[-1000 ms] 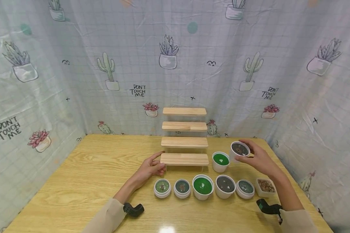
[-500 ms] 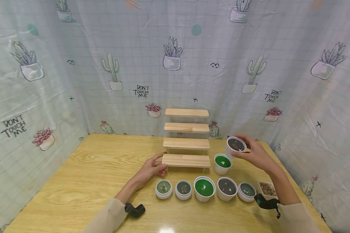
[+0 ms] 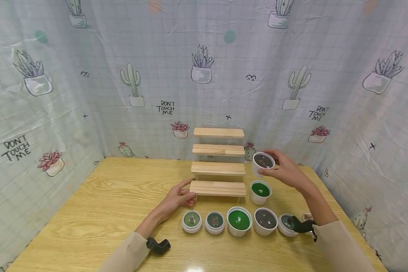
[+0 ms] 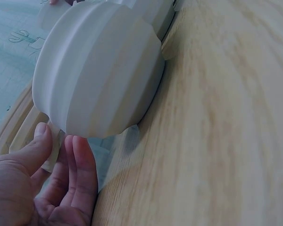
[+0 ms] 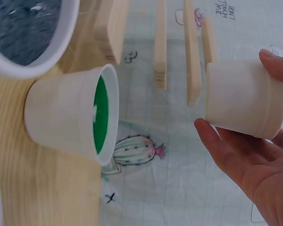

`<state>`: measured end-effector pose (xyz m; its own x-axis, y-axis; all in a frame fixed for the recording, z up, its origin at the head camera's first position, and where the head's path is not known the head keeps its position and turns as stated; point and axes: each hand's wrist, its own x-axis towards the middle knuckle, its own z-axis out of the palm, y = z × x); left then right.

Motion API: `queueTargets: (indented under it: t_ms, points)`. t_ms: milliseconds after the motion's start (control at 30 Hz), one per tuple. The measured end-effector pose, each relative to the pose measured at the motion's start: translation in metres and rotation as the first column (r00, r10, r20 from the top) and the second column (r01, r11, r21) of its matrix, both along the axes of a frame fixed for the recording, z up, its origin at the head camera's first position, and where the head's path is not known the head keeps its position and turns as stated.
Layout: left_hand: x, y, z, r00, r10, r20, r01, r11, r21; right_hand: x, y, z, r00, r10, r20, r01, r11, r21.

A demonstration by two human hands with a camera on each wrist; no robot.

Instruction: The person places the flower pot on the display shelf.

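Note:
In the head view my right hand [image 3: 283, 172] grips a white cup [image 5: 240, 96] with a dark speckled top. It holds the cup in the air, right of the four-step wooden display shelf [image 3: 218, 167]. A white cup with a green top [image 3: 260, 190] stands on the table just below it. My left hand [image 3: 175, 200] pinches the left end of the shelf's lowest plank [image 3: 217, 187], thumb in front. In the left wrist view its thumb [image 4: 35, 146] shows at the plank's end, close to a white ribbed jar [image 4: 96, 70].
Along the front stand a light-green-topped jar [image 3: 192, 221], a grey-green-topped jar [image 3: 215, 222], a larger green-topped cup [image 3: 239, 221], a dark-topped cup [image 3: 265, 221] and another low jar [image 3: 287, 225]. A small box [image 3: 307, 217] is partly hidden by the right wrist. A printed curtain [image 3: 149, 75] surrounds the table.
My right hand has carried the dark-topped cup up and left, towards the shelf. The left hand keeps its hold on the lowest plank. The head view has shifted slightly.

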<state>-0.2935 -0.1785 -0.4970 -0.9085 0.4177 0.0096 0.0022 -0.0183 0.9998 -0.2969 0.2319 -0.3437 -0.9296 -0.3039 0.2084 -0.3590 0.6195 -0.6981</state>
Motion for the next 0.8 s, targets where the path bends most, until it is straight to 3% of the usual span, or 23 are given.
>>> queueTargets:
  t_ms: [267,800]
  points:
    - [-0.002,0.000,-0.001,1.000,-0.004,-0.008,0.004,1.000,-0.006,-0.014,-0.013,0.008,1.000,0.030,0.000,-0.030,0.999,-0.041]
    - [-0.001,0.000,-0.002,1.000,0.004,0.001,-0.004,1.000,0.000,-0.038,-0.053,0.028,0.996,0.080,-0.034,-0.081,0.997,-0.014]
